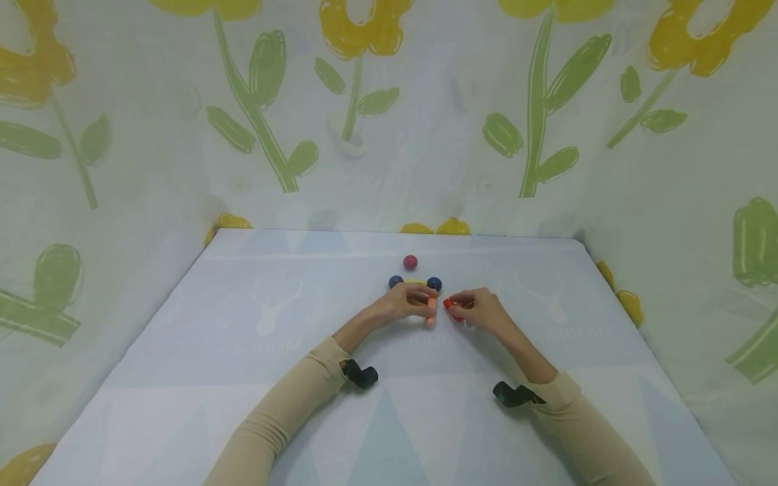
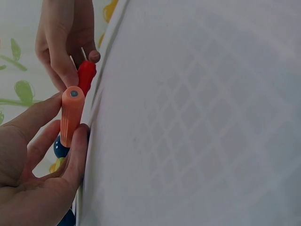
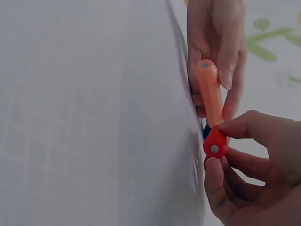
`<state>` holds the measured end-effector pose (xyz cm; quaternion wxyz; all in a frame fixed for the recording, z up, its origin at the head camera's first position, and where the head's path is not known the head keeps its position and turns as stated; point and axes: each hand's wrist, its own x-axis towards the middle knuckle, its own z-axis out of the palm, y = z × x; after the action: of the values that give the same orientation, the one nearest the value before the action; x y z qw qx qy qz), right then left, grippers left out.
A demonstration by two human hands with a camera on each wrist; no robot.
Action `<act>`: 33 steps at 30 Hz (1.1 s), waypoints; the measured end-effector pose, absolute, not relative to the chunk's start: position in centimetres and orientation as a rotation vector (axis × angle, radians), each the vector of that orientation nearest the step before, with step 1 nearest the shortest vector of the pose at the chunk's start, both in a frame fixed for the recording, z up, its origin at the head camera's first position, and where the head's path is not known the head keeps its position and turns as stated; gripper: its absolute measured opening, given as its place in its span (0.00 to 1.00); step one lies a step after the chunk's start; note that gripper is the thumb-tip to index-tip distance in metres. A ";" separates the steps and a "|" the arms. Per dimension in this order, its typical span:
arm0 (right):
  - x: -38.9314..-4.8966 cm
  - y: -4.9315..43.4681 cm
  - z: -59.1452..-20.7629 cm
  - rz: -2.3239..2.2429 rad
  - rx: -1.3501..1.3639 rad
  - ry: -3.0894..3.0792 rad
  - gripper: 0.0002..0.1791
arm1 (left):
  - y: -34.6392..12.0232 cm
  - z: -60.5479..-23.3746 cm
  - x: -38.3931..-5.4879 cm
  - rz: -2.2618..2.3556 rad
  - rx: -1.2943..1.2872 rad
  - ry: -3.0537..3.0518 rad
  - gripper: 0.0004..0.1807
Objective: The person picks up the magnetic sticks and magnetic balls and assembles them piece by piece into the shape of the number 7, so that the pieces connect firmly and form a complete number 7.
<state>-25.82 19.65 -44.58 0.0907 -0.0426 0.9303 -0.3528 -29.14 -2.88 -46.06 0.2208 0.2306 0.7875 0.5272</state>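
My left hand (image 1: 402, 302) pinches an orange magnetic rod (image 1: 431, 309) between thumb and fingertips. In the left wrist view the orange rod (image 2: 72, 115) shows a grey metal disc in its end. Just to the right, my right hand (image 1: 484, 312) pinches a red magnetic rod (image 1: 448, 304), and its end disc shows in the right wrist view on the red rod (image 3: 216, 143). Behind the left fingers lies a yellow rod (image 1: 416, 282) with a dark blue ball (image 1: 396, 281) at its left end and another blue ball (image 1: 434, 283) at its right.
A dark red ball (image 1: 410, 262) sits farther back on the pale cloth-covered table (image 1: 389, 432). Flower-patterned curtains (image 1: 425, 169) hang at the back and both sides. Each wrist wears a black camera (image 1: 362, 375).
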 end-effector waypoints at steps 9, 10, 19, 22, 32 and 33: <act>-25.2 19.6 -44.6 -1.113 -0.145 2.702 0.18 | -2.8 -46.1 -29.2 1.451 0.644 2.185 0.23; -25.2 19.6 -44.6 -1.123 -0.146 2.695 0.18 | -2.8 -46.1 -29.2 1.450 0.644 2.187 0.23; -24.8 19.3 -44.9 -1.142 -0.131 2.659 0.19 | -2.8 -46.3 -29.3 1.464 0.657 2.180 0.23; -24.6 19.2 -44.8 -1.155 -0.135 2.642 0.20 | -2.9 -46.4 -29.3 1.463 0.655 2.182 0.23; -24.3 19.2 -44.8 -1.193 -0.149 2.589 0.25 | -2.8 -46.3 -29.1 1.466 0.651 2.192 0.23; -24.3 19.1 -44.8 -1.195 -0.142 2.581 0.25 | -2.8 -46.3 -29.1 1.465 0.648 2.190 0.23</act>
<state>-24.26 19.15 -44.83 0.1462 -0.0494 0.8965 -0.4152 -29.12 -2.77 -46.26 0.2125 0.2335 0.7885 0.5278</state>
